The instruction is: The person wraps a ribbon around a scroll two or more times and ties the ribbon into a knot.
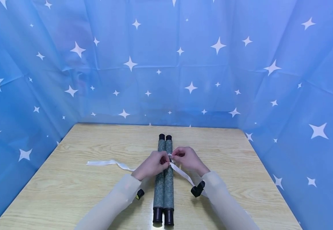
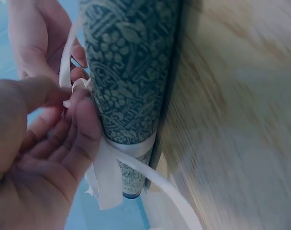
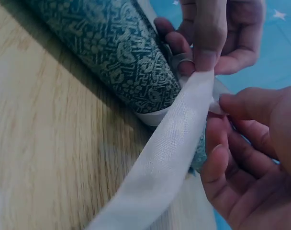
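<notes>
Two rolled scroll ends, covered in green patterned cloth [image 1: 168, 188] with dark end knobs, lie side by side lengthwise on the table. A white ribbon [image 3: 160, 143] goes round them near the middle. Over the top of the rolls, my left hand [image 1: 155, 163] pinches the ribbon between thumb and fingers. Just to its right, my right hand [image 1: 187, 159] pinches another part of the ribbon, thumb against fingertip. A small loop of ribbon shows between the hands in the left wrist view. One ribbon tail stretches left across the table, another runs down to the right under the right wrist.
The light wooden table [image 1: 111, 140] carries the scroll at its middle. Behind and beside it hangs a blue curtain [image 1: 155, 95] with white stars. A dark wrist camera [image 1: 198, 189] sits at the right sleeve, and another [image 1: 140, 194] at the left.
</notes>
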A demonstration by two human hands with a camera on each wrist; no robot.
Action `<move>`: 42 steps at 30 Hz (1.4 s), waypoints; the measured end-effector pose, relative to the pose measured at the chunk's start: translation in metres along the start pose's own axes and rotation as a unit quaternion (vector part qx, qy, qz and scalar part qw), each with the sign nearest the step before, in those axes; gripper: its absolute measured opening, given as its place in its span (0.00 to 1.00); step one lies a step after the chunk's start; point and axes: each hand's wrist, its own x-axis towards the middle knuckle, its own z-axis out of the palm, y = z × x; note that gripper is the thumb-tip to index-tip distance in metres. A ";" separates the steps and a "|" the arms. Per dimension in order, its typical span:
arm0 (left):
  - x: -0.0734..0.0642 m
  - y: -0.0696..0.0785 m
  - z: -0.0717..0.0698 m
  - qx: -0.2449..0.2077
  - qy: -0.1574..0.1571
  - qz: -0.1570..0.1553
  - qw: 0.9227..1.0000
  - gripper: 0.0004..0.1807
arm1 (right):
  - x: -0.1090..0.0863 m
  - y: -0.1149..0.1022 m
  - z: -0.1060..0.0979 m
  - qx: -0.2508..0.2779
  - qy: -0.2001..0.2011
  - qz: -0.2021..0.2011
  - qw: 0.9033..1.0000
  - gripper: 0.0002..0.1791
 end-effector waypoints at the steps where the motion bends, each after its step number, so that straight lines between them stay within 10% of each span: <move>1: 0.001 -0.001 0.001 -0.003 0.013 -0.006 1.000 0.03 | -0.001 0.000 0.000 0.006 -0.001 0.006 1.000 0.05; 18: 0.008 0.005 0.014 0.031 0.137 -0.107 0.984 0.08 | -0.011 -0.017 0.008 0.083 -0.026 0.023 0.996 0.08; 28: 0.009 0.001 0.016 0.030 0.188 -0.121 0.974 0.10 | -0.018 -0.019 0.022 0.210 -0.010 0.146 0.967 0.19; 42: 0.003 -0.006 -0.001 -0.065 0.137 -0.096 0.984 0.07 | -0.013 -0.010 0.023 0.205 0.049 0.171 0.962 0.09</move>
